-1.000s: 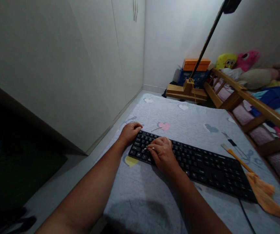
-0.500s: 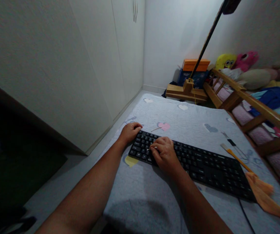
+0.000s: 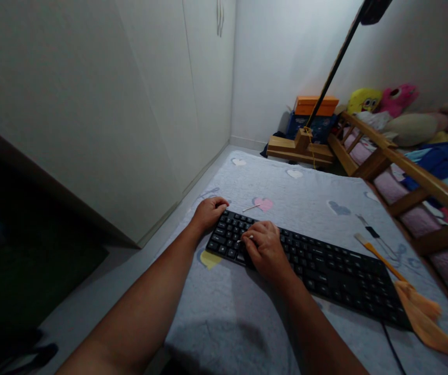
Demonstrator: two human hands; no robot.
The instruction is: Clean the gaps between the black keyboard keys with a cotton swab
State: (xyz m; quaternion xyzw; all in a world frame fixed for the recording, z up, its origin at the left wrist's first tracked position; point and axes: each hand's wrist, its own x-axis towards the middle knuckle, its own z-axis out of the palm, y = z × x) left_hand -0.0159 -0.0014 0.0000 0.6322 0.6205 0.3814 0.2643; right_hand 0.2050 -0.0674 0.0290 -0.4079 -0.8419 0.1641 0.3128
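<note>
A black keyboard [image 3: 325, 268] lies slantwise on a light cloth with heart prints. My left hand [image 3: 208, 212] is closed on its far left corner, thumb along the edge. Over the left-hand keys, my right hand [image 3: 265, 247] pinches a cotton swab [image 3: 250, 237], whose white tip shows by the thumb; its other end is close to the keys. Just beyond the keyboard, a second cotton swab [image 3: 251, 208] rests by a pink heart. To the right lie a flat brush with a yellow handle [image 3: 380, 255], a black-gripped metal tool [image 3: 372, 232] and an orange cloth [image 3: 422, 307].
The cloth-covered surface [image 3: 224, 312] is bordered by a pale wardrobe [image 3: 149, 104] on the left and a wooden bed rail [image 3: 411, 166] on the right. A wooden stand [image 3: 299, 146] with a dark pole is at the far end. The keyboard's cable [image 3: 393, 346] runs toward me.
The view has shifted slightly. Both hands stay at about the same places on the keyboard, and the swab in my right hand has tilted a little.
</note>
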